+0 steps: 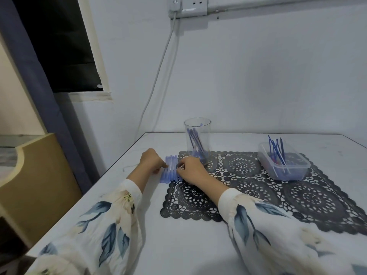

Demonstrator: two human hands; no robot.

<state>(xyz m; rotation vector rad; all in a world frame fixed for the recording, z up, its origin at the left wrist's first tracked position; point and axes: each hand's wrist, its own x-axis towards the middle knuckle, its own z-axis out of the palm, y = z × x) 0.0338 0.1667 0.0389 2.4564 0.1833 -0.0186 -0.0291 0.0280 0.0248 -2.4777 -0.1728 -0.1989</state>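
Your left hand and right hand pinch the row of translucent blue plastic pen barrels; likely midway, since thin blue refills wait in the clear plastic tub.

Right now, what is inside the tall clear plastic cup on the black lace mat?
The tall clear plastic cup holds a bunch of blue pens leaning against its wall. Their lower ends blur together, and the right hand covers part of the base, so I cannot count them.

Blue pen barrels, side by side
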